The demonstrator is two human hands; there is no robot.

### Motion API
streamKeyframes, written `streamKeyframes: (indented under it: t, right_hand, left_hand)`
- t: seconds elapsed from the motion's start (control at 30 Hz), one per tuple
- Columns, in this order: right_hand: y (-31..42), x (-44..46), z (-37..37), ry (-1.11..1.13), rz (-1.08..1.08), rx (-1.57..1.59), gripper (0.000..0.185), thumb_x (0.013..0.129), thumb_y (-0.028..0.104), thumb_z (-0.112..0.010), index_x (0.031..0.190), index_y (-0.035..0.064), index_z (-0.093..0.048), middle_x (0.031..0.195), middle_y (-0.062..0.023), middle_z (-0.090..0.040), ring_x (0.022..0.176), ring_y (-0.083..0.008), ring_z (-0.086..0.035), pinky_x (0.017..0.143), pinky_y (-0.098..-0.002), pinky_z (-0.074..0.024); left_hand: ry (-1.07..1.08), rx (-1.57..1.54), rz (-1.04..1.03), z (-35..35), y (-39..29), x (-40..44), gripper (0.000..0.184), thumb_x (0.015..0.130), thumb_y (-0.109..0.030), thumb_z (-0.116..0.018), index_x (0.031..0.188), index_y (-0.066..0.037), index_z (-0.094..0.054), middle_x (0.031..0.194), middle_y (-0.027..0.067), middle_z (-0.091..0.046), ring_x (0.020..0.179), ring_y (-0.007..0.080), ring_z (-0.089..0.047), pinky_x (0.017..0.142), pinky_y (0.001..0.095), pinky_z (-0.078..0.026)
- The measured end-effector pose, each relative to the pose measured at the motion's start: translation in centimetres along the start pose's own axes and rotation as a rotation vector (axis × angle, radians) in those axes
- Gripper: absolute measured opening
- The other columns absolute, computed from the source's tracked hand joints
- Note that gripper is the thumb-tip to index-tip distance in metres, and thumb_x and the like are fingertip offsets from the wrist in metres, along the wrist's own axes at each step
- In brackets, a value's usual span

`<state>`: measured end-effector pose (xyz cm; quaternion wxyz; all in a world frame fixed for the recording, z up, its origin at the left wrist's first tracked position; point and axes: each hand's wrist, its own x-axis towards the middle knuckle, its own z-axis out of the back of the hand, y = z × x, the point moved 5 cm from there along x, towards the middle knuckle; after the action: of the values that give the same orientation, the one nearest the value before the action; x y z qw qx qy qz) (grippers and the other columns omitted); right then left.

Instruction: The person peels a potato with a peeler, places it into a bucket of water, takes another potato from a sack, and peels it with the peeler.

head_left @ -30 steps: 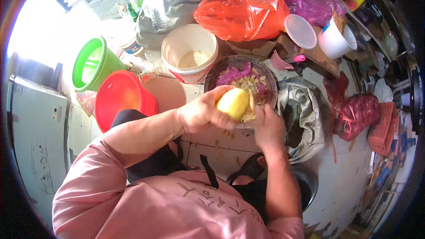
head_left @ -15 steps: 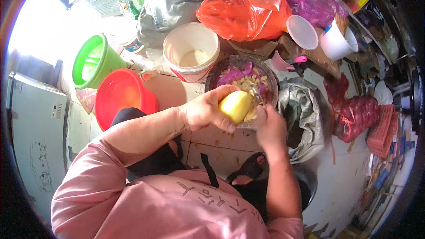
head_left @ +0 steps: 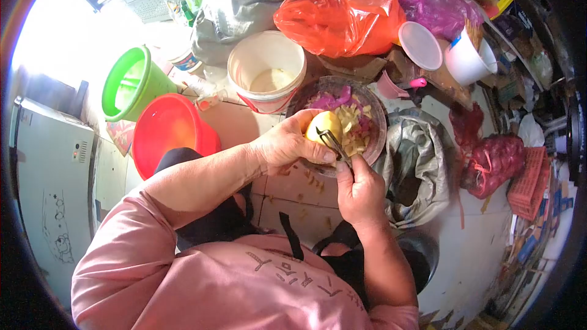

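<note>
Closed around a peeled yellow potato [head_left: 319, 127], my left hand [head_left: 286, 145] holds it over the near rim of a basin [head_left: 380, 116]. My right hand [head_left: 362, 190] grips a peeler [head_left: 335, 143], its dark head lying against the potato's side. Pale yellowish peelings [head_left: 351, 125] and a piece of purple plastic [head_left: 330, 102] lie in the basin. Right of my right hand stands an open grey woven sack [head_left: 422, 146], its inside dark.
A white bucket [head_left: 269, 95], a red basin [head_left: 177, 128] and a green bucket [head_left: 147, 85] stand at the left. Behind are an orange plastic bag [head_left: 339, 15] and a pink scoop [head_left: 394, 85]. A red net sack [head_left: 495, 162] sits at the right. Scraps dot the tiled floor.
My right hand has moved left and down, bringing the peeler from beyond the potato onto its near face. The potato has tilted slightly in my left hand.
</note>
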<state>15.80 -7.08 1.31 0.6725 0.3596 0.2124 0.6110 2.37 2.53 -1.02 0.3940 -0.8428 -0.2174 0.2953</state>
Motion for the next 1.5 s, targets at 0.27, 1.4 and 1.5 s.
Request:
streamKeyframes:
  t: [0.27,1.4,1.5]
  right_hand:
    - [-3.0,1.2,0.1,0.022,-0.246,-0.092,0.030,0.098,0.028,-0.049,0.089,0.0012,-0.056,0.075,-0.0261,-0.061,0.077,-0.0473,-0.061,0.068,-0.0545,-0.0457]
    - [-0.4,-0.2,0.1,0.003,-0.017,-0.017,0.025,0.096,0.028,-0.055,0.086,0.0043,-0.055,0.072,-0.0225,-0.061,0.072,-0.0465,-0.062,0.061,-0.0522,-0.0477]
    - [-2.4,0.9,0.8,0.051,-0.263,-0.153,0.032,0.097,0.032,-0.051,0.089,0.0017,-0.057,0.077,-0.0260,-0.063,0.078,-0.0469,-0.062,0.066,-0.0516,-0.0483]
  left_hand:
    - [0.083,0.070,-0.003,-0.3,0.1,-0.5,0.084,0.068,-0.003,-0.083,0.140,-0.006,-0.040,0.115,0.0060,-0.059,0.098,0.0160,-0.061,0.083,0.0303,-0.052]
    - [-0.015,-0.141,0.086,0.1,0.3,-0.2,0.091,0.068,0.002,-0.081,0.145,-0.007,-0.033,0.120,0.0090,-0.058,0.106,0.0226,-0.061,0.087,0.0355,-0.053]
    - [0.076,-0.084,0.065,-0.3,0.1,-0.4,0.090,0.066,0.004,-0.080,0.143,-0.007,-0.035,0.119,0.0082,-0.059,0.107,0.0217,-0.061,0.088,0.0352,-0.053]
